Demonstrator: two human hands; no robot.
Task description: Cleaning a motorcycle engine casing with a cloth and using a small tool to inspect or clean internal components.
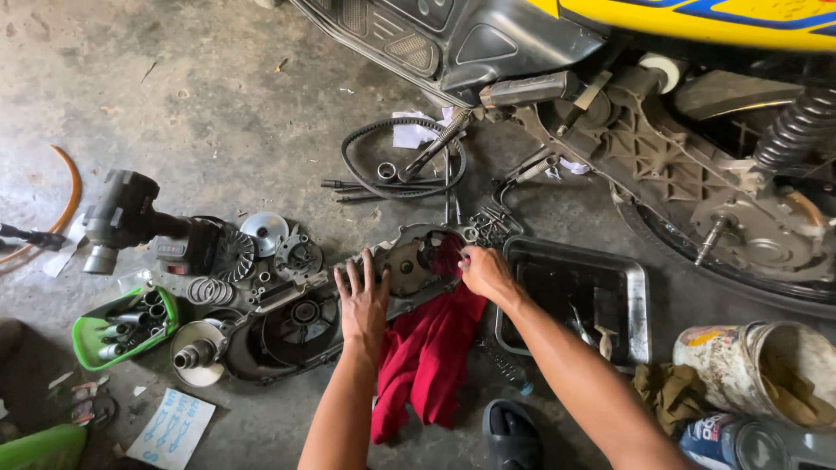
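A grey metal engine cover lies on the concrete floor. My left hand presses flat on its left part, fingers spread. My right hand grips a red rag and pushes one end of it into the cover's round opening. The rest of the rag trails down over the floor between my forearms. A black clutch housing sits just left of my left hand.
A scooter with its drive side exposed stands at the upper right. A drive belt, pulley parts, an impact wrench, a green tray of sockets, a dark metal pan and a dirty bucket surround me.
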